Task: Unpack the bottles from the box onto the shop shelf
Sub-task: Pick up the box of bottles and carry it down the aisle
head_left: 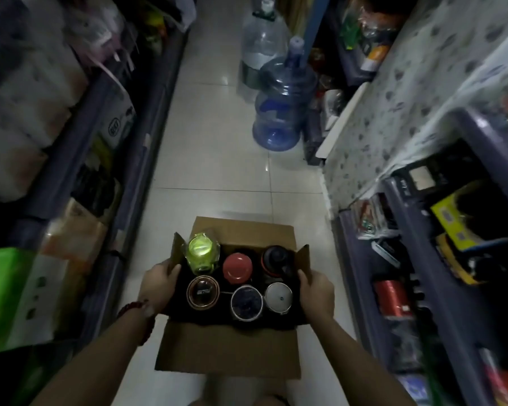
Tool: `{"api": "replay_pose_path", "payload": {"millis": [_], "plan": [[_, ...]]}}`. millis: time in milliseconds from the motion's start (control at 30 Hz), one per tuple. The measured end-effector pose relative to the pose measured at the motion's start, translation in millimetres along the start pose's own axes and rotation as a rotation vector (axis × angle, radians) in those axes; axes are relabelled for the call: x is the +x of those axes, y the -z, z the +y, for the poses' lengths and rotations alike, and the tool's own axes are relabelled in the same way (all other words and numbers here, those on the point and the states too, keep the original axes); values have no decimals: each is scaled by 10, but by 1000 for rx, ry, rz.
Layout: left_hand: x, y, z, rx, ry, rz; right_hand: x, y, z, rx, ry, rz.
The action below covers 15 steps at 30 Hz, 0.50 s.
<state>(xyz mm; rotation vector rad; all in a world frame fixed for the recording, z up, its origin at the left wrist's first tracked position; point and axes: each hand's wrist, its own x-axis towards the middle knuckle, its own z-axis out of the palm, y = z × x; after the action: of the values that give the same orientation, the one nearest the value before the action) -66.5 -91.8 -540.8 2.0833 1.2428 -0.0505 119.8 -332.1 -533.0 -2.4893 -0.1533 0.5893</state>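
Head view, dim shop aisle. Cardboard box (229, 350) carried at waist height, flaps open. Left hand (159, 284) closed on the left side flap, right hand (316, 291) closed on the right side flap; neither has a bottle. Six bottles stand upright inside, caps up, two rows of three: green bottle (201, 254), red cap (237, 266) and dark cap (274, 257) in the far row. Green bottle sits just beside the left hand, so that hand is nearer. Right-hand shelf (373, 288) lies off to the right of the box; likely the box goes down first.
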Motion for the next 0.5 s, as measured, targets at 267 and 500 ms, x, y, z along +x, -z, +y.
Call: {"api": "replay_pose_path", "payload": {"millis": [267, 500], "plan": [[665, -791, -803, -95, 38, 32, 766, -987, 424, -54, 136, 9], [1013, -1069, -1107, -158, 18, 76, 1085, -1499, 574, -72, 186, 44]]}}
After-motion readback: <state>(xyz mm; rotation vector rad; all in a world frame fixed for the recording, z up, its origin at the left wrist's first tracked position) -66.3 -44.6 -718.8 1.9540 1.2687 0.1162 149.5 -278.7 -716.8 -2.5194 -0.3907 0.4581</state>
